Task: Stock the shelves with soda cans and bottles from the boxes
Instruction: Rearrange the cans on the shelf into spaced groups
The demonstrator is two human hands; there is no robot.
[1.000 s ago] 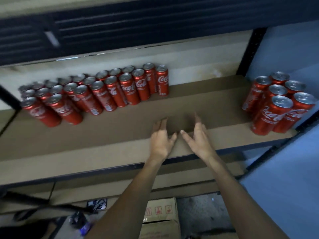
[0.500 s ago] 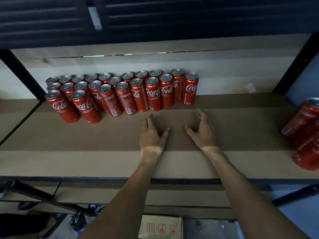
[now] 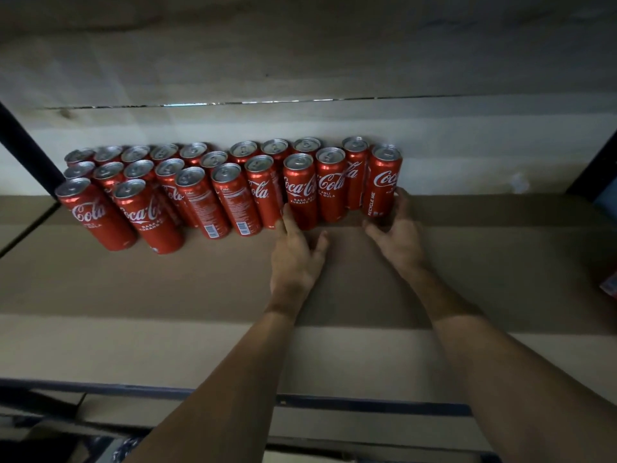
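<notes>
Cans [image 3: 220, 198] crowd the shelf [image 3: 150, 295] left; left hand [image 3: 295, 259], right hand [image 3: 400, 237] touch them, grips open.

Both bare arms reach in from 6 o'clock toward 12 — left hand [image 3: 293, 259] palm down, fingers straight, thumb splayed to 2 o'clock. Right hand [image 3: 399, 235] sits at its 3 o'clock, slightly further forward — thumb stretched toward 9, fingers loosely extended.

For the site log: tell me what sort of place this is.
Likely a shop stockroom or storeroom: rows of identical red soda cans stand on a cardboard-lined shelf with a dark metal upright.
</notes>
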